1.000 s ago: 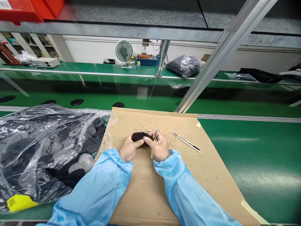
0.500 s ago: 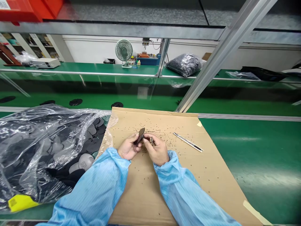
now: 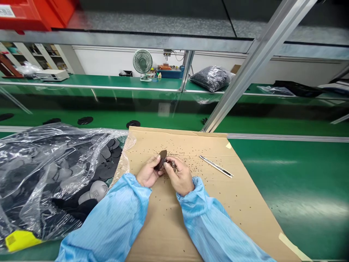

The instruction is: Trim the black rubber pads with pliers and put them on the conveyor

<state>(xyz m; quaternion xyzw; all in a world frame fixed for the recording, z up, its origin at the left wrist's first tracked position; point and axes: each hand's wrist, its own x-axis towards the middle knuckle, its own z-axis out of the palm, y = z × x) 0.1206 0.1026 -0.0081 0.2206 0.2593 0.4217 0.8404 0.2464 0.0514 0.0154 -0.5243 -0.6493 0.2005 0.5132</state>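
1. Two hands work above the middle of the cardboard sheet [image 3: 231,207], which lies on the green desk [image 3: 300,189].
2. Left hand [image 3: 148,171]: grip closed, thumb and fingers pinching a dark oval piece [image 3: 162,159], held tilted.
3. Right hand [image 3: 179,175]: grip closed on a small metal part [image 3: 173,166], just beside the oval piece; fingers hide most of it.
4. Utility knife [image 3: 216,166]: on the sheet, right of the hands.
5. Black specks [image 3: 188,147]: scattered across the sheet.
6. Clear plastic bag [image 3: 54,153] of dark oval pieces: left of the sheet, overlapping its edge.
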